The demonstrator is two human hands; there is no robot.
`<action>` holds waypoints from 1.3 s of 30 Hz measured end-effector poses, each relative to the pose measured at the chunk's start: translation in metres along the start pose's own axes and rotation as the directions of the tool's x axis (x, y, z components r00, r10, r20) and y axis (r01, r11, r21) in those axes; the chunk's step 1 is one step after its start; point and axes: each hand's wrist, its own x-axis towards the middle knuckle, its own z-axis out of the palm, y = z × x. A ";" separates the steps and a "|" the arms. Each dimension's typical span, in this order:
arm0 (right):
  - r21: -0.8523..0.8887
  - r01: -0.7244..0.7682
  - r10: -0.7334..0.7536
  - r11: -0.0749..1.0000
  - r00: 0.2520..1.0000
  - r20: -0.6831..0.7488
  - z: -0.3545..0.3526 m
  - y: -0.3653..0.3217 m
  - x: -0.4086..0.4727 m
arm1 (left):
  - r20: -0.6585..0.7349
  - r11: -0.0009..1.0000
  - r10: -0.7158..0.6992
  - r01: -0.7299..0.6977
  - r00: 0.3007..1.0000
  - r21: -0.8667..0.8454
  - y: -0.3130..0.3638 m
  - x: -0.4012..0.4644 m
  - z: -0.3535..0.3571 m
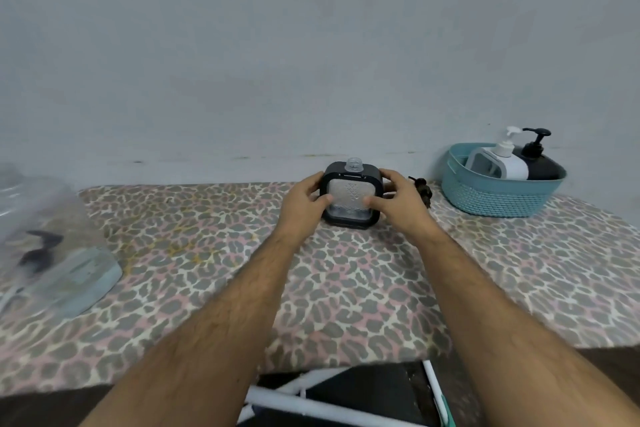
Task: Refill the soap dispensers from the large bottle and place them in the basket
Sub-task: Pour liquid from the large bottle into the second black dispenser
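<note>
holding: both hands grip the black square dispenser [352, 196] upright on the leopard-print table [242, 253], near the back wall
left hand [304, 199]: fingers curled round the left side, thumb on the clear front
right hand [398, 199]: fingers wrapped round the right side, thumb on the front
neck: open, pump off; dark pump part [423, 188] lies just beside it
doing it well: he likely should keep it level and steady for pouring
dispenser contents: little liquid, low at the bottom
basket [498, 198]: holds a white dispenser [498, 163] and a black dispenser [540, 163], pumps on
large bottle [45, 246]: far left, blurred
</note>
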 end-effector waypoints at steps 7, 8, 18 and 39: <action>0.049 0.050 -0.057 0.998 0.987 0.152 0.036 -0.036 -0.062 | -0.130 1.000 0.009 -0.011 0.991 -0.013 0.002 -0.066 -0.059; 0.055 0.048 -0.057 0.997 0.984 0.168 0.042 -0.039 -0.071 | -0.135 1.000 0.008 -0.011 0.991 -0.018 0.002 -0.077 -0.067; 0.098 0.026 -0.049 0.995 0.968 0.244 0.089 -0.051 -0.126 | -0.192 0.999 0.035 -0.035 0.981 0.004 -0.001 -0.145 -0.110; -0.032 0.099 -0.097 0.995 0.995 0.038 0.119 -0.049 -0.145 | -0.289 0.999 0.017 -0.007 0.957 0.035 -0.004 -0.168 -0.135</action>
